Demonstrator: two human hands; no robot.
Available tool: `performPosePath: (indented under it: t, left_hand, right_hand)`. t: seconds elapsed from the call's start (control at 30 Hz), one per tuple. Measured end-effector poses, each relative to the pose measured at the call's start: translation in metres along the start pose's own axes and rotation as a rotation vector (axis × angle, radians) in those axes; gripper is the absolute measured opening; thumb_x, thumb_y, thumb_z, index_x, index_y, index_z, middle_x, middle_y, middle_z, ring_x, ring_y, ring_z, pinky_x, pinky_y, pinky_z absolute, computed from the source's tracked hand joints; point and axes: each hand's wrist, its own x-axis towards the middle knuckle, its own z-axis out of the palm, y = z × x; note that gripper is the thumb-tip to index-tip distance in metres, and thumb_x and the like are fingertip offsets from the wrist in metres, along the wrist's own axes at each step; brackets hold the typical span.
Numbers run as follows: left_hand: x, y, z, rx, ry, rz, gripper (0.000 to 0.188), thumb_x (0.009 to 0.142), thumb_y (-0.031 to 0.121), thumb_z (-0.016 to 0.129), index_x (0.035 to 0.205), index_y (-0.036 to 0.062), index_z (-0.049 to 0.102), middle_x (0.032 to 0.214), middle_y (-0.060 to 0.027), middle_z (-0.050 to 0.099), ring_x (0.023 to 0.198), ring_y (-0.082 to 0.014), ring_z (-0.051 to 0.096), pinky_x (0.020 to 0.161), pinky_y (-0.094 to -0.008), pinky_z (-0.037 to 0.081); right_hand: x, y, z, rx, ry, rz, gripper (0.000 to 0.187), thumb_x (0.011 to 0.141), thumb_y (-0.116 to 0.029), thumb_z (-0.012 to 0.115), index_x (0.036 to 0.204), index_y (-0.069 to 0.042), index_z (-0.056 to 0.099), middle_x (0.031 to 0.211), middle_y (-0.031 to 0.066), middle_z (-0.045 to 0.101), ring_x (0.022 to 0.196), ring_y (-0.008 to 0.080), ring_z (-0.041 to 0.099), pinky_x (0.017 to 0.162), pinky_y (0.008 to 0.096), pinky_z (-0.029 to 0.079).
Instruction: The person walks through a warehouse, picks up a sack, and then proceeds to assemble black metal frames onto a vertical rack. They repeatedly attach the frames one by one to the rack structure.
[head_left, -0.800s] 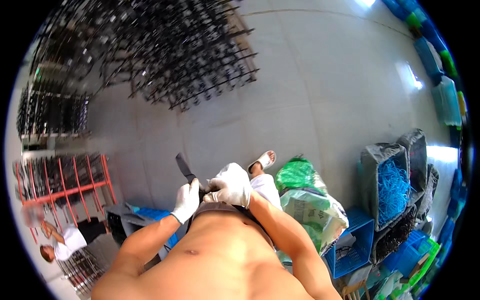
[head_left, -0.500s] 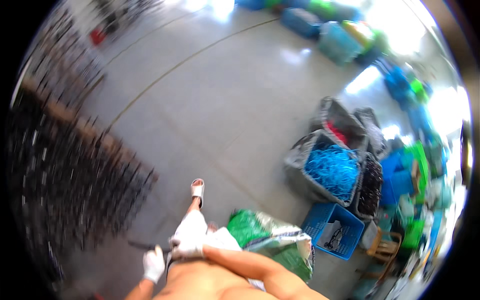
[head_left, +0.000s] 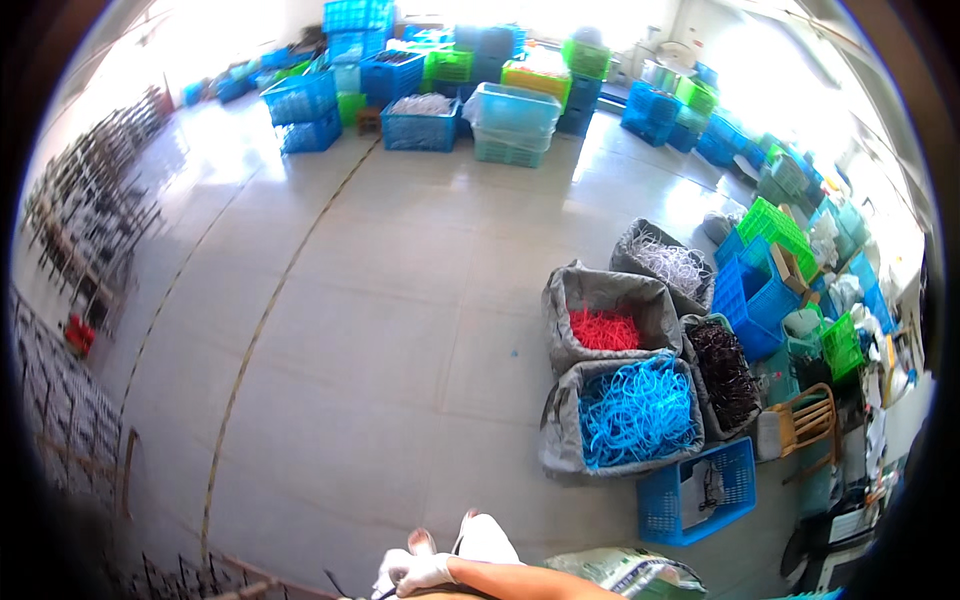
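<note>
Seemingly mid-handling, the gloved left hand [head_left: 390,572] and right hand [head_left: 426,571] bunch together, their fingers' hold I cannot tell, near a thin dark strip [head_left: 333,581] left of the blue-strand bin [head_left: 563,425], probably needing steadiness next.

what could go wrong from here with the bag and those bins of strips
Trip: the bag sits near the white shorts, so a step might catch it. Spill: the blue strips are heaped near the rim of their bin, beside the red strips, so a bump could mix colours.
</note>
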Motion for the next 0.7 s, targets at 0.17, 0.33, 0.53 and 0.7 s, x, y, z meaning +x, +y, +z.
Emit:
performPosePath:
  t: [0.17,0.33,0.53,0.7]
  left_hand:
    - [0.153,0.107,-0.232,0.363,-0.299,-0.265,0.056,0.089,0.052,0.041,0.097,0.0038,0.068,0.095,-0.019,0.068,0.09,-0.0388,0.065,0.079,-0.0465,0.05]
    - [0.332,0.223,-0.333,-0.026,0.103,0.256,0.047,0.088,0.048,0.048,0.088,0.0063,0.07,0.081,-0.0178,0.068,0.079,-0.0382,0.064,0.075,-0.0449,0.049]
    - [0.56,0.387,-0.389,0.217,-0.871,0.797,0.058,0.092,0.057,0.044,0.124,0.0086,0.054,0.122,-0.0213,0.055,0.111,-0.0367,0.054,0.097,-0.0415,0.041]
    - [0.715,0.467,-0.438,0.325,-1.065,0.929,0.064,0.089,0.058,0.049,0.119,0.0026,0.054,0.117,-0.0224,0.058,0.109,-0.036,0.056,0.092,-0.0411,0.043]
  right_hand:
    - [-0.037,0.008,-0.173,-0.124,0.212,-0.024,0.043,0.084,-0.036,0.06,0.114,-0.004,0.057,0.1,0.0152,0.061,0.106,0.0298,0.056,0.093,0.0381,0.041]
    - [-0.142,0.017,-0.362,-0.143,0.398,0.086,0.056,0.089,-0.047,0.054,0.124,-0.004,0.055,0.127,0.016,0.054,0.116,0.0296,0.053,0.1,0.0365,0.037]
    - [-0.253,0.06,-0.463,0.436,0.527,0.213,0.062,0.089,-0.049,0.057,0.132,-0.005,0.048,0.112,0.0114,0.057,0.104,0.0193,0.054,0.09,0.0319,0.044]
    - [-0.267,0.065,-0.566,0.864,0.729,0.158,0.064,0.09,-0.051,0.057,0.134,-0.005,0.043,0.111,0.0053,0.052,0.096,0.0116,0.051,0.078,0.0278,0.045]
